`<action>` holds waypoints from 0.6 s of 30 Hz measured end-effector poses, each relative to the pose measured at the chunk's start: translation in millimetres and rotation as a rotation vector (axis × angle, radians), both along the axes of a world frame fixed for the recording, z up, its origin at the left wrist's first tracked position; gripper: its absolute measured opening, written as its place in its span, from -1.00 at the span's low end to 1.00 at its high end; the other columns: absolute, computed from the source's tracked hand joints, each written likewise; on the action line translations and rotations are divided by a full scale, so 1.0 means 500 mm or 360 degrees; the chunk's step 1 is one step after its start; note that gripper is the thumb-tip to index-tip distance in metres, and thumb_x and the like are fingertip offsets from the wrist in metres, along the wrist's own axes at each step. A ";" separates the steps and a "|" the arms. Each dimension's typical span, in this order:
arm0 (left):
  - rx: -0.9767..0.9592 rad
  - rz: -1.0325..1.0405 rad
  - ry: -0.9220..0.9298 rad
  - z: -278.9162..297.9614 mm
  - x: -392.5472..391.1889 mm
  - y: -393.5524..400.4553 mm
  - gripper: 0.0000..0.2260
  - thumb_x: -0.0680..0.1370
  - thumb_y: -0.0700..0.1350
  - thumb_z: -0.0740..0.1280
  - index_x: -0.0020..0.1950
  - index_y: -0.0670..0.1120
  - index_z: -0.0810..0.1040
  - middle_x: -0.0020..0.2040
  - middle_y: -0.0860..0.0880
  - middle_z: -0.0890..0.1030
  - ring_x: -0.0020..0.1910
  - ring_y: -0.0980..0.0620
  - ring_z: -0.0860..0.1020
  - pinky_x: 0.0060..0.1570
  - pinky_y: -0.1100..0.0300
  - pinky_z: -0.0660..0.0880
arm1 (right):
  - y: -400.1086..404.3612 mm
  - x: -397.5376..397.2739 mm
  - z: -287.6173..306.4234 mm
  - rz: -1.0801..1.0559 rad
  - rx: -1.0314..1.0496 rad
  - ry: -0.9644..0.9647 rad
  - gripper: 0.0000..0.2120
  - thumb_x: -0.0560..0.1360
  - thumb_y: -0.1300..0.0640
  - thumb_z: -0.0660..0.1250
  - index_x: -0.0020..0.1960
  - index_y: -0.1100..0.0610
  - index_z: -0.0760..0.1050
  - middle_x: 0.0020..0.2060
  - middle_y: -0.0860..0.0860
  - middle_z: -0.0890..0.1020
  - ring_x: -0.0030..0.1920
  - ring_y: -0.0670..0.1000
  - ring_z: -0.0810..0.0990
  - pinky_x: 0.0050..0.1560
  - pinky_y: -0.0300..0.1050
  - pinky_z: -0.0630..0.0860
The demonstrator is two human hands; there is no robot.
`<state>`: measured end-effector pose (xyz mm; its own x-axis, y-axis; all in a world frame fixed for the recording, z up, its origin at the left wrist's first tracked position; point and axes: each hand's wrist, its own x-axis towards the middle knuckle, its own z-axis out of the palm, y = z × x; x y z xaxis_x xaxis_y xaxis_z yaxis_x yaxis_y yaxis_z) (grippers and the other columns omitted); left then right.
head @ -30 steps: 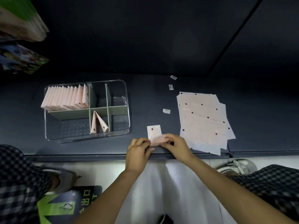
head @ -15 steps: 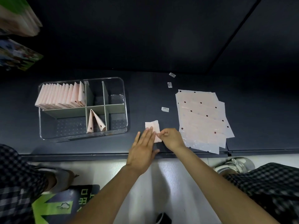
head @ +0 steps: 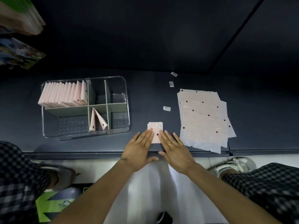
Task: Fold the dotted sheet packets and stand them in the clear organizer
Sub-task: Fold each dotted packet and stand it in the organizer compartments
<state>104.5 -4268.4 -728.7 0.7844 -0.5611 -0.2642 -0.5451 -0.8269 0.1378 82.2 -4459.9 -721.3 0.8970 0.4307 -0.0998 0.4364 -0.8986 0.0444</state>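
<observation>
Folded packet [head: 155, 132] pressed flat on dark table [head: 145, 97] under fingertips of left hand [head: 138, 149] and right hand [head: 174, 148], both spread wide, fingers straight. Clear organizer [head: 85, 106] left of hands, holding stood packets. Unfolded dotted sheets [head: 205, 118] stacked right of right hand.

My left hand [head: 139, 149] lies flat, palm down, fingers [head: 146, 136] straight and close together, pointing away to the far right. My right hand [head: 175, 149] lies flat beside it, fingers straight and slightly spread, pointing to the far left, a gold ring on one. Both thumbs point inward, tips just apart. Both forearms are bare.
</observation>
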 end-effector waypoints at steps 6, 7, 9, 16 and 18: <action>-0.0168 0.0098 -0.0035 0.009 0.012 0.029 -0.28 0.56 0.31 0.03 0.56 -0.08 -0.09 0.57 0.03 -0.05 0.53 0.08 -0.06 0.47 0.16 -0.19 | 0.009 0.042 0.000 0.0079 0.0200 -0.0390 -0.66 0.32 0.03 0.53 0.00 0.20 0.63 0.05 0.10 0.67 0.09 0.11 0.63 0.23 0.06 0.47; -0.0192 0.0113 -0.0064 0.011 0.014 0.025 -0.31 0.57 0.28 0.05 0.56 -0.08 -0.03 0.56 0.02 0.01 0.52 0.07 0.00 0.46 0.16 -0.15 | 0.014 0.046 -0.001 0.0110 0.0191 -0.0440 -0.71 0.27 0.13 0.56 -0.08 0.21 0.62 -0.02 0.13 0.68 0.04 0.12 0.64 0.21 0.06 0.48; -0.0236 0.0161 -0.0113 0.016 0.018 0.017 -0.37 0.58 0.24 0.09 0.54 -0.06 0.07 0.54 0.03 0.12 0.49 0.06 0.10 0.45 0.17 -0.04 | 0.025 0.051 -0.001 0.0219 0.0112 -0.0539 -0.83 0.25 0.30 0.50 -0.16 0.22 0.60 -0.12 0.17 0.68 -0.05 0.14 0.66 0.20 0.05 0.51; -0.0806 0.0546 0.0073 0.043 0.028 0.003 -0.71 0.50 -0.01 0.37 0.18 -0.05 0.49 0.27 0.04 0.45 0.24 0.01 0.39 0.19 0.16 0.29 | 0.040 0.101 0.087 0.0115 0.0490 -0.0165 -0.83 0.24 0.31 0.48 -0.23 0.15 0.57 -0.33 0.01 0.63 -0.22 0.06 0.61 -0.18 -0.16 0.52; -0.1247 0.0799 0.0390 0.073 0.035 0.009 -0.81 0.45 -0.13 0.43 -0.02 -0.07 0.47 -0.01 0.01 0.58 -0.04 0.01 0.52 -0.03 0.11 0.40 | 0.044 0.113 0.121 -0.0097 0.0825 0.0104 -0.93 0.49 0.27 0.30 -0.04 0.17 0.53 -0.14 0.01 0.63 -0.06 0.07 0.55 -0.06 -0.16 0.39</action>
